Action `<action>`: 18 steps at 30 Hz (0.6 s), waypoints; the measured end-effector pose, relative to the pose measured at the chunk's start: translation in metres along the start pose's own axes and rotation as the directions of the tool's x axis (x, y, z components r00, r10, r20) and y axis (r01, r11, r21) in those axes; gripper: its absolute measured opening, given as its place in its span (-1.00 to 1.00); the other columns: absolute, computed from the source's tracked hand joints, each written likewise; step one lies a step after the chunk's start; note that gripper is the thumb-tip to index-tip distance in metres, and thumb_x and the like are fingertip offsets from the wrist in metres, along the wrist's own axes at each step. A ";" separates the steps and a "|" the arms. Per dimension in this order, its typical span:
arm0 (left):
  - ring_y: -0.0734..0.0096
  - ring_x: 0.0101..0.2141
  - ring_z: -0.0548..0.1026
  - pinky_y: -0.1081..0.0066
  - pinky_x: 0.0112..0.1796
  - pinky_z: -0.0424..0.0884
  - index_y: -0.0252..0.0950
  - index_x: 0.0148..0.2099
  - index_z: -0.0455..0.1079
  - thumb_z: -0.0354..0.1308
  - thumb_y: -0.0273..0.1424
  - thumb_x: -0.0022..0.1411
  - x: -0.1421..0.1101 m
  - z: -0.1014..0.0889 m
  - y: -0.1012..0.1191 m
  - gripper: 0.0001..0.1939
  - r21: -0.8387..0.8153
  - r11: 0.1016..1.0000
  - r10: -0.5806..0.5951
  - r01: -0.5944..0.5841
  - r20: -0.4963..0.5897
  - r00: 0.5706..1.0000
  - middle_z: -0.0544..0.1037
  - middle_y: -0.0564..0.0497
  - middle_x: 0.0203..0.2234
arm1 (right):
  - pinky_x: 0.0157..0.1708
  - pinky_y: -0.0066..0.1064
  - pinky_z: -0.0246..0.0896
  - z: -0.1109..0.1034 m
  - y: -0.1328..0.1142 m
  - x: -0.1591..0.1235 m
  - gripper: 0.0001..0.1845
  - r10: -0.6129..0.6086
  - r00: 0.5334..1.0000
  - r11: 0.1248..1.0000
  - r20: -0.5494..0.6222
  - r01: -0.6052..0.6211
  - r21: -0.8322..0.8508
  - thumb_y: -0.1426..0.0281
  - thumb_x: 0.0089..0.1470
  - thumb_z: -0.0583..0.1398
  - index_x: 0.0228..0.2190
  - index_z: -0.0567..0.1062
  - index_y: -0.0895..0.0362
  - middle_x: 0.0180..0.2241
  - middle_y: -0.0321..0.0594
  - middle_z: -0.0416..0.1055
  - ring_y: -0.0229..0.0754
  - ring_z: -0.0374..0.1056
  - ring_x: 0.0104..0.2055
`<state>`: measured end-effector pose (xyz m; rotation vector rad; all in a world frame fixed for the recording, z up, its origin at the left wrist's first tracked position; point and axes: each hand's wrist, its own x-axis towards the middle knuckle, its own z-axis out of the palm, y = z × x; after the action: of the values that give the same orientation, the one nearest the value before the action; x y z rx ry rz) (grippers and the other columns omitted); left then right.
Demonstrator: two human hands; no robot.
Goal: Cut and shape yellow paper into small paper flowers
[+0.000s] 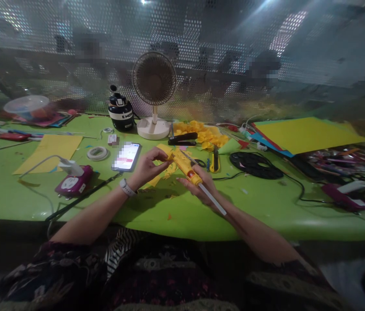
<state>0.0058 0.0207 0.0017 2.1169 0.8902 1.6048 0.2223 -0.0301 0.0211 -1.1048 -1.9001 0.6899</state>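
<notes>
Head view: yellow glue gun (pixel 187 167) lies nearer the wearer than the desk fan (pixel 154 79) and a little to its right, over the green tabletop (pixel 156 222). Gun body plastic, bright yellow, with a reddish patch toward the rear; long whitish glue stick (pixel 213 199) juts from the back end, slanting toward the right forearm. Nozzle end points away, up-left, at the left fingertips. Right hand (pixel 201 183) closed round the gun, grip narrow. Left hand (pixel 150 166) pinched, thumb to fingers, on a small yellow paper piece (pixel 165 151); its exact outline hard to tell. Relative to the fan: dark bottle (pixel 121 115) just left; black stapler (pixel 182 138) right and nearer; lit phone (pixel 126 157) nearer and left; yellow paper flowers (pixel 206 134) to the right, bunched, ruffled.
</notes>
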 end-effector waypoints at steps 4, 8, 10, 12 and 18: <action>0.46 -0.37 0.48 0.45 -0.38 0.42 -0.30 -0.31 0.42 0.31 -0.29 0.19 0.000 0.000 0.001 -0.80 -0.007 1.000 -0.024 0.024 -0.006 1.000 0.52 -0.01 -0.39 | -0.56 -0.41 -0.02 0.000 0.002 0.000 -0.56 0.004 1.000 1.000 0.004 -0.004 0.003 0.06 -0.04 0.29 -0.50 0.19 0.04 -0.58 -0.38 0.18 -0.29 0.08 -0.57; 0.45 -0.35 0.48 0.44 -0.36 0.42 -0.30 -0.31 0.42 0.31 -0.28 0.19 0.000 0.000 0.001 -0.80 -0.003 1.000 -0.031 0.031 -0.003 1.000 0.52 -0.02 -0.38 | -0.57 -0.42 -0.03 0.000 0.001 0.000 -0.55 -0.014 1.000 1.000 -0.002 0.014 0.009 0.05 -0.05 0.28 -0.51 0.18 0.05 -0.59 -0.39 0.17 -0.30 0.06 -0.58; 0.45 -0.35 0.48 0.44 -0.36 0.42 -0.31 -0.31 0.42 0.31 -0.29 0.19 -0.001 0.000 0.000 -0.80 0.000 1.000 -0.022 0.022 -0.004 1.000 0.52 -0.02 -0.38 | -0.57 -0.43 -0.02 0.000 0.000 0.000 -0.55 -0.024 1.000 1.000 -0.009 0.024 -0.007 0.05 -0.04 0.28 -0.51 0.18 0.05 -0.59 -0.38 0.19 -0.30 0.06 -0.58; 0.45 -0.35 0.48 0.45 -0.36 0.42 -0.31 -0.30 0.42 0.32 -0.30 0.19 -0.001 -0.001 -0.001 -0.80 0.004 1.000 -0.014 0.014 0.000 1.000 0.52 -0.02 -0.38 | -0.57 -0.43 -0.01 0.000 0.000 0.000 -0.55 -0.034 0.999 0.999 -0.015 0.033 -0.024 0.05 -0.02 0.27 -0.51 0.17 0.04 -0.58 -0.37 0.20 -0.30 0.08 -0.58; 0.46 -0.36 0.48 0.47 -0.38 0.43 -0.31 -0.29 0.42 0.31 -0.32 0.19 0.000 0.000 -0.001 -0.82 0.004 1.000 -0.005 0.005 0.004 1.000 0.52 -0.02 -0.38 | -0.59 -0.41 -0.01 -0.001 -0.001 0.001 -0.52 -0.041 0.999 0.999 -0.015 0.041 -0.034 -0.01 -0.04 0.26 -0.52 0.17 0.04 -0.60 -0.35 0.20 -0.27 0.08 -0.59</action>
<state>0.0052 0.0212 0.0009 2.1180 0.8984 1.5970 0.2224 -0.0299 0.0221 -1.0856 -1.9219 0.6271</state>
